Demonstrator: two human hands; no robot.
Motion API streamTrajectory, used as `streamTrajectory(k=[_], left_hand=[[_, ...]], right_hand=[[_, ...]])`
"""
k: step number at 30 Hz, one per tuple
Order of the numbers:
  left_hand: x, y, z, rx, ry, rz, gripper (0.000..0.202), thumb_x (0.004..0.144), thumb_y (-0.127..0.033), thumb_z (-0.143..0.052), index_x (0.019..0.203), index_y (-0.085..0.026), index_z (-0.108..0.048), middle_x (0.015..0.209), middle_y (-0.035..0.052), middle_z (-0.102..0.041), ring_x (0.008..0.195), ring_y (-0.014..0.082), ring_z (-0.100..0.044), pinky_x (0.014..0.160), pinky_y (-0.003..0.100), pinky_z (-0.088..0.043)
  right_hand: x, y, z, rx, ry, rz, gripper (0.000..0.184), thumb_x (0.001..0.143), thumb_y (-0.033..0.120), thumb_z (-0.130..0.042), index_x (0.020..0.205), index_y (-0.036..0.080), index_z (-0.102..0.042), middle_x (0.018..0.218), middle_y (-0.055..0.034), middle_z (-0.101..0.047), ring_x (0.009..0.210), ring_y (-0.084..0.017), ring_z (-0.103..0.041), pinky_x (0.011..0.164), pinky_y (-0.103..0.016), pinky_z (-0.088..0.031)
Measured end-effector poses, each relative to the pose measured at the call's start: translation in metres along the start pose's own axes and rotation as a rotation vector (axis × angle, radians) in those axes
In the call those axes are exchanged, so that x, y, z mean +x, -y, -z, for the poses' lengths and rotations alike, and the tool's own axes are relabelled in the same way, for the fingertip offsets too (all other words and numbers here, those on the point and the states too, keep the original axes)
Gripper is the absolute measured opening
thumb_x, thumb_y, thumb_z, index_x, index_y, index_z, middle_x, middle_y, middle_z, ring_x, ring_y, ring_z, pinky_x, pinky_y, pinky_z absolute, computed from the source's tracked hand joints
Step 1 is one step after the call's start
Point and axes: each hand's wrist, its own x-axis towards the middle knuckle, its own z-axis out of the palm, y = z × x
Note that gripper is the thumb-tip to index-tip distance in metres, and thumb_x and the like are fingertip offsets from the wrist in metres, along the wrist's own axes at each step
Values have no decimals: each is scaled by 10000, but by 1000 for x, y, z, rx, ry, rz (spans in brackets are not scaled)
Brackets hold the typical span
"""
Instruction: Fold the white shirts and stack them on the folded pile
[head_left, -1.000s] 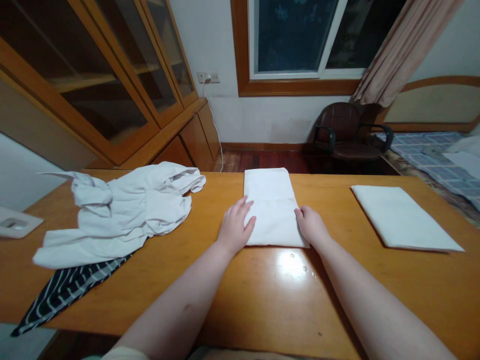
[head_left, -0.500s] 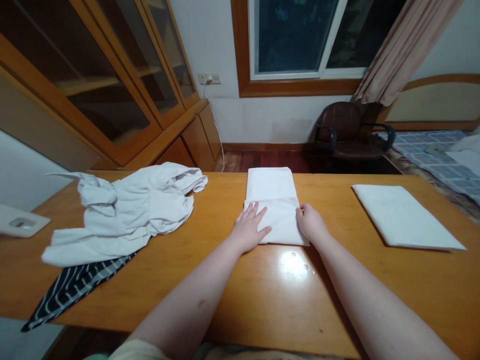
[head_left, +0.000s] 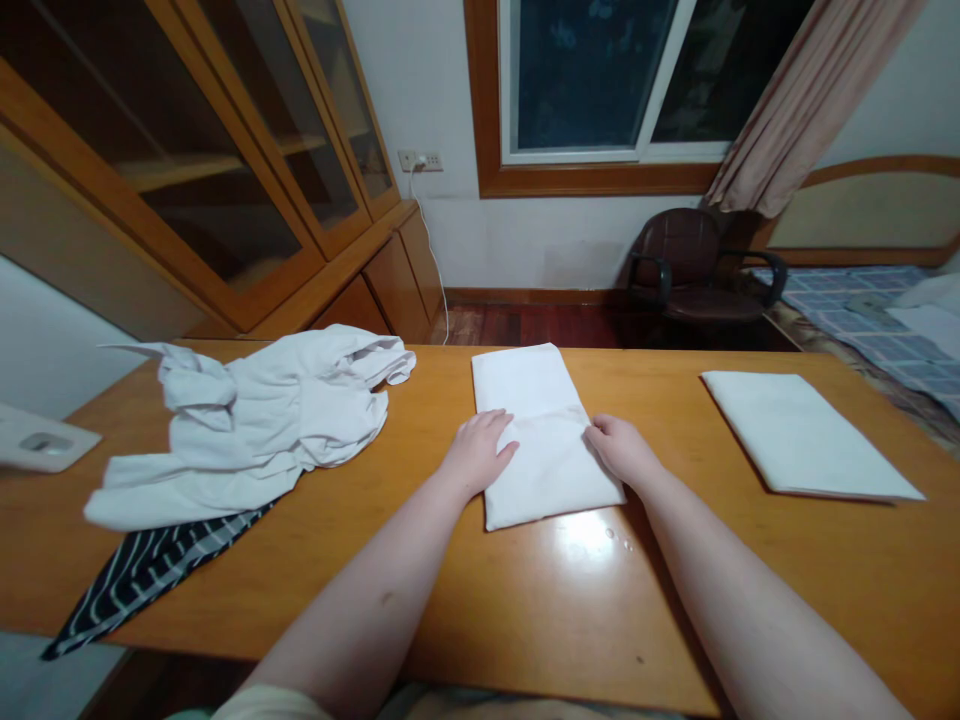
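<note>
A folded white cloth [head_left: 536,455] lies slightly turned on the table in front of me, a fold line crossing its middle. My left hand [head_left: 478,455] rests over its left edge, fingers lying on the fabric and thumb apart from them. At the opposite edge, my right hand [head_left: 621,450] pinches the cloth's side; its fingertips are partly hidden. To the right lies another flat, folded white cloth [head_left: 810,435], apart from both hands. On the left is a crumpled white garment [head_left: 262,420], spread loosely over a black-and-white striped cloth [head_left: 157,570].
The wooden table [head_left: 480,620] runs across the view. A white plastic object [head_left: 52,440] juts in at its left end. Beyond stand a glass-door cabinet [head_left: 225,190], an office chair [head_left: 686,260] and a bed [head_left: 877,310]. A white cord [head_left: 431,240] hangs from the wall socket.
The folded cloth has turned askew, its near edge now closer to me and slanted. My left hand has shifted slightly left and its spread fingers have drawn together. My right hand still grips the right edge.
</note>
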Motion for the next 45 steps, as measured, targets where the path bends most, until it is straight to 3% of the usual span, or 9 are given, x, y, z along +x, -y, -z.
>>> streamTrajectory(k=[5, 10, 17, 26, 31, 36, 38, 41, 45], left_hand=[[6, 9, -1, -98, 40, -20, 327, 865, -310, -506, 1144, -173, -606, 1139, 91, -636, 1061, 227, -559, 956, 372, -419], [10, 16, -5, -186, 24, -29, 301, 873, -259, -481, 1127, -185, -625, 1125, 80, -645, 1063, 222, -559, 966, 380, -419], [14, 23, -5, -394, 14, 107, 302, 890, -282, -439, 1081, -187, -653, 1091, 63, -656, 1028, 190, -592, 932, 333, -453], [11, 17, -9, -129, -64, 110, 241, 871, -293, -498, 958, -214, -709, 981, 57, -669, 952, 208, -577, 900, 352, -441], [12, 20, -11, -119, -75, 131, 242, 886, -296, -492, 930, -219, -717, 945, 43, -679, 914, 200, -579, 866, 332, -446], [16, 26, -17, -174, -74, 123, 228, 878, -276, -510, 917, -208, -724, 932, 45, -684, 898, 196, -586, 854, 323, -452], [18, 28, -19, -184, -63, 122, 225, 876, -275, -514, 914, -210, -726, 927, 44, -687, 894, 194, -590, 852, 323, -455], [19, 27, -19, -188, -58, 118, 222, 872, -266, -518, 912, -206, -728, 918, 47, -689, 891, 194, -595, 854, 324, -458], [19, 25, -19, -182, -60, 148, 219, 870, -258, -518, 911, -209, -727, 937, 48, -693, 904, 191, -598, 877, 326, -456]], right_hand=[[-2, 0, -4, 89, -148, -25, 379, 811, 521, -453, 634, 198, -543, 568, 0, -533, 564, -149, -489, 536, -254, -289], [2, -2, -6, 69, -127, -14, 350, 814, 507, -466, 660, 203, -547, 592, -3, -562, 574, -150, -496, 536, -256, -286], [3, -2, -7, 79, -171, -48, 340, 853, 458, -410, 665, 201, -531, 629, -21, -582, 613, -162, -506, 556, -256, -299], [-1, 6, -6, 13, -177, -100, 339, 847, 461, -432, 675, 199, -561, 634, -26, -592, 609, -160, -511, 544, -253, -295], [-2, 5, -7, -13, -204, -81, 319, 856, 447, -441, 809, 185, -617, 736, -50, -642, 673, -180, -559, 591, -266, -361], [-14, 16, 0, -161, -349, 219, 334, 891, 345, -439, 1069, 130, -623, 1107, -146, -642, 1046, -248, -549, 920, -362, -374], [-24, 26, 1, -193, -241, 429, 341, 914, 345, -419, 1100, 159, -636, 1180, -129, -628, 1124, -248, -521, 985, -389, -339], [-43, 44, -7, -193, 45, 779, 338, 939, 339, -392, 1134, 227, -645, 1236, -72, -618, 1190, -208, -502, 1029, -384, -322], [-61, 58, -31, -223, 211, 920, 458, 908, 433, -465, 1326, 253, -513, 1392, -67, -490, 1318, -214, -387, 1105, -434, -231]])
